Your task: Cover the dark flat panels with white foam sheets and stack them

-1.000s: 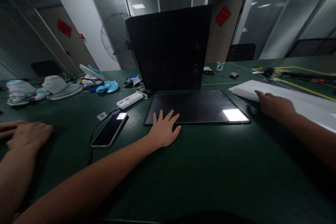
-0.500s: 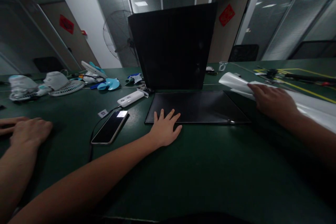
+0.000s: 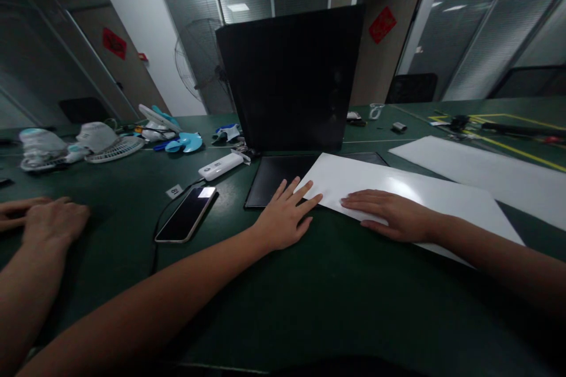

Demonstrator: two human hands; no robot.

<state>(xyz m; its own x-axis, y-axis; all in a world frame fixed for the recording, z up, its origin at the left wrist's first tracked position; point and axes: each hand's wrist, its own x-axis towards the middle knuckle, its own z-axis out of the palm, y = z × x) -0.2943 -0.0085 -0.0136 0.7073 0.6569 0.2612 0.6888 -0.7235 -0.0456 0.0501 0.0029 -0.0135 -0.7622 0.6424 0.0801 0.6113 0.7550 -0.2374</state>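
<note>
My left hand (image 3: 285, 218) is open, fingers spread, at the front edge of a flat black panel (image 3: 272, 179); its fingertips reach the left corner of a glossy white sheet (image 3: 375, 174). Lying flat with fingers stretched out, my right hand (image 3: 393, 215) rests over the sheet's near edge. The sheet slants across the panel and covers much of its right part. A second white sheet (image 3: 481, 174) lies on the table farther right. Behind the panel stands a large black upright board or screen (image 3: 292, 82), joined or set close to it; I cannot tell which.
A phone (image 3: 188, 215) and a white power bank (image 3: 221, 166) with a cable lie left. Another person's hands (image 3: 53, 218) rest at the far left. White and blue fan parts (image 3: 106, 144) sit behind. A small grey object (image 3: 399, 127) and a clear cup (image 3: 375, 111) stand back right.
My right hand has come left and nearer, off the curled white sheets. One sheet now lies flat across the panel, the other flat at right. My left hand has shifted slightly right.
</note>
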